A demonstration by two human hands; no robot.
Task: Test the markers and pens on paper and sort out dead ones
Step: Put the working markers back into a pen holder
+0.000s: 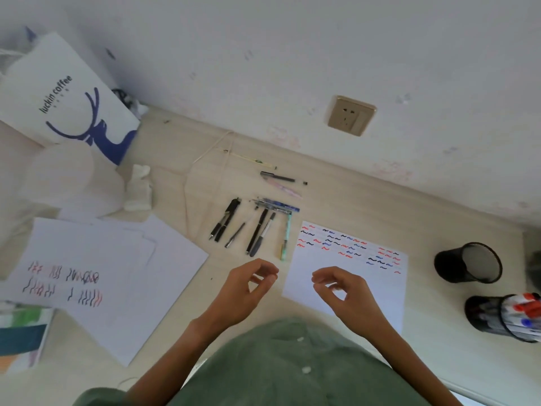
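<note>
While both hands hover above the pale wooden desk (336,197), the left hand (248,291) and the right hand (342,291) have loosely curled fingers and hold nothing. Just beyond them lies a row of dark pens (254,227), beside the white paper sheet (348,276) with red, blue and black squiggles.

Two hands (248,288). Two black pen cups (468,263) (one full of markers). One paper bag (64,95). One wall plug (351,115). About ten pens (257,230) lie on the table (439,332), beside two scribbled sheets (345,276).
</note>
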